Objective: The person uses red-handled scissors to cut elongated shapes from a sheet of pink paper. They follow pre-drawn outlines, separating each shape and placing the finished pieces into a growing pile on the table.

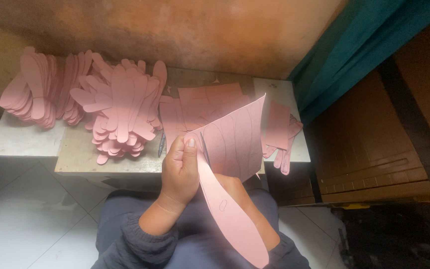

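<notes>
Pink sheet (237, 137) pinched in my left grip (180, 169), thumb pressed down; right grip (232, 187) hidden behind it, can't tell; cut pink shapes (123, 112) stacked on desk (75, 154).

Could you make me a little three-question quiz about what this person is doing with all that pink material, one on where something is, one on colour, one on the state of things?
1. Where are the piles of cut shapes?
A. On the low table by the wall
B. On the tiled floor
C. In the person's lap

2. What colour is the sheet being cut?
A. Green
B. Pink
C. White

3. What state is the sheet in the hands in?
A. Rolled into a tube
B. Lying flat and untouched
C. Partly cut, a long strip hanging from it

Answers:
1. A: the piles of cut shapes sit on the low table against the wall.
2. B: the sheet is pink, like the piles.
3. C: the left hand holds the sheet up, and a long strip curves down from it over the right hand, which is mostly hidden.
</notes>
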